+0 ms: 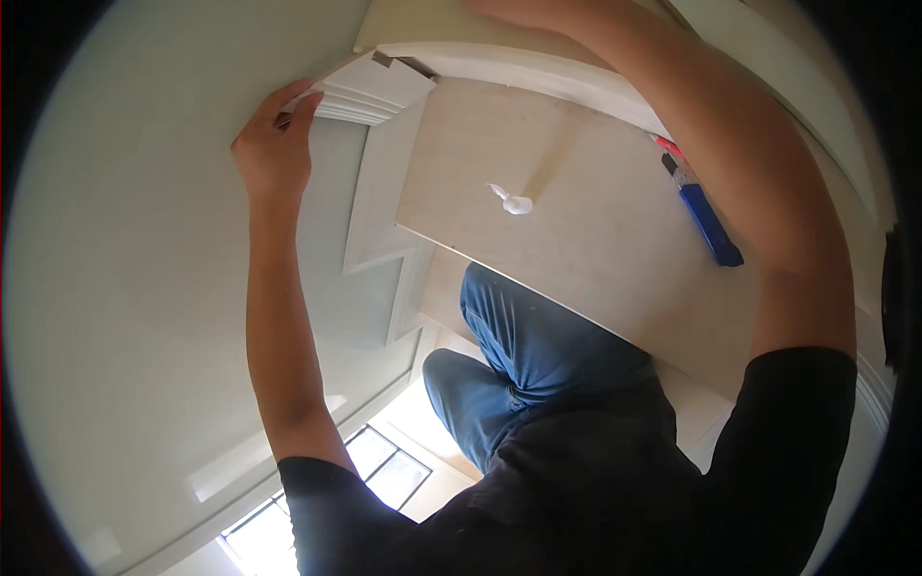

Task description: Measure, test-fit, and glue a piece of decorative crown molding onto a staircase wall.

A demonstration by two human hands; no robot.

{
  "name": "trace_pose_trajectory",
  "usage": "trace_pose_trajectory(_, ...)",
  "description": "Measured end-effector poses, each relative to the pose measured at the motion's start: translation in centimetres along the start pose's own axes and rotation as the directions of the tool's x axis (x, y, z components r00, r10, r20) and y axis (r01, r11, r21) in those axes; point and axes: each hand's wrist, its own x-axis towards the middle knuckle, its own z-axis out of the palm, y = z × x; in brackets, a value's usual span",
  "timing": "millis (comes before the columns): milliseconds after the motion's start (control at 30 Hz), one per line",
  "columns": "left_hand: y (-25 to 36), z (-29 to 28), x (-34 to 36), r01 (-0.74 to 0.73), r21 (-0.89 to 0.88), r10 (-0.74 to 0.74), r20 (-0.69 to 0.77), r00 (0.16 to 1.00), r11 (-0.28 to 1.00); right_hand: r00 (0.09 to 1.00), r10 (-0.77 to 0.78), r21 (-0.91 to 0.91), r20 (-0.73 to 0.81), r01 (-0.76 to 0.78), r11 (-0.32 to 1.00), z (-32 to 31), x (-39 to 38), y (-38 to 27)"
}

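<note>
My left hand is raised against the pale wall, its fingers closed on the end of a white grooved trim piece with a mitred corner. My right hand reaches to the top edge of the view, above a white moulded edge; its fingers are mostly cut off. On the beige stair tread lie a small crumpled white item, a blue utility knife and a red, pencil-like item beside my right forearm.
White stepped skirting runs along the left wall. My bent legs in jeans are below the tread's edge. A bright window with dark bars shows at the lower left.
</note>
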Motion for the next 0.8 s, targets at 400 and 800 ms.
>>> trace_pose_trajectory(400,-0.7,0.6,1.0,-0.316,0.282,0.340,-0.042,0.939,0.906,0.955,0.201,0.080,0.219,-0.223,0.972,-3.1,-0.4,-2.3)
trace_pose_trajectory(800,-0.6,-0.5,1.8,-0.593,0.676,0.514,0.353,0.782,0.438,0.943,0.206,0.073,0.261,-0.232,0.970,-3.4,-0.6,-2.5)
